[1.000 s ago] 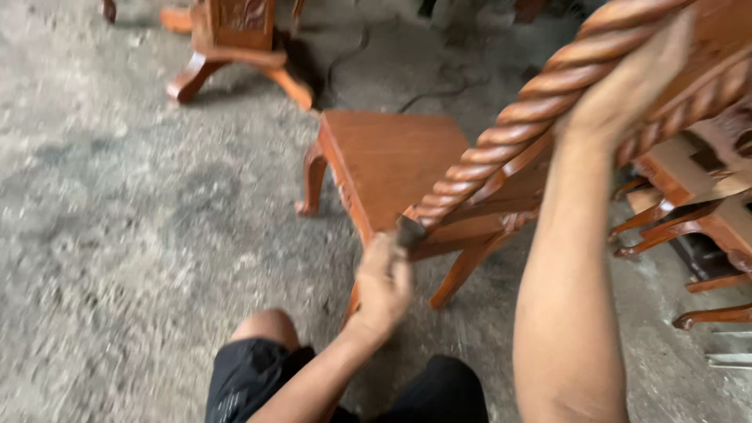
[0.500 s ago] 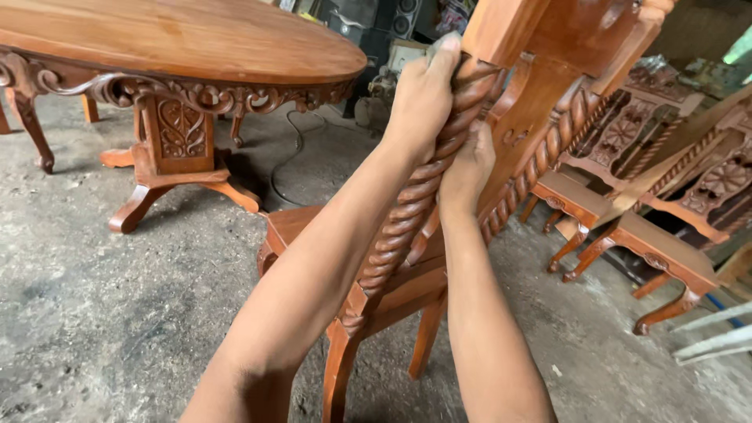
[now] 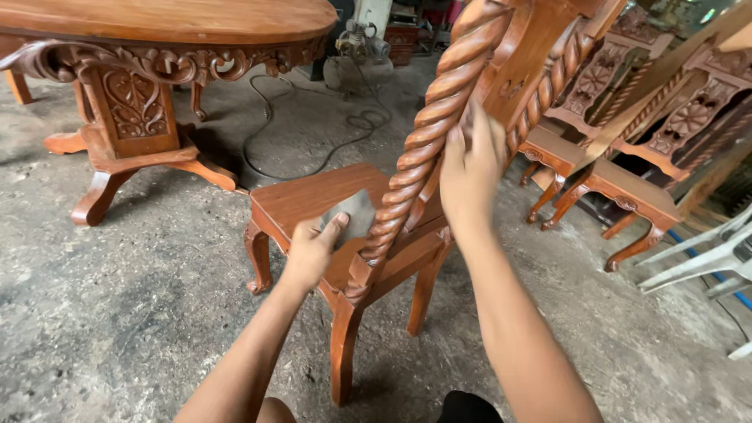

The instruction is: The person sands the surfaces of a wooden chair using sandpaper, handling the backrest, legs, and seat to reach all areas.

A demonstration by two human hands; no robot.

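sandpaper (image 3: 354, 215), a grey piece, sits pinched in the left hand (image 3: 312, 252) fingers against the twisted post (image 3: 435, 133) of a wooden chair (image 3: 329, 200) on the concrete floor (image 3: 125, 313); right hand (image 3: 470, 168) fingers lie loosely spread on the chair back, holding nothing.

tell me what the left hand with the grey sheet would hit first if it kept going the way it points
Probably the twisted post of the chair: the left hand and its grey sheet point at its lower end, though depth is unclear.
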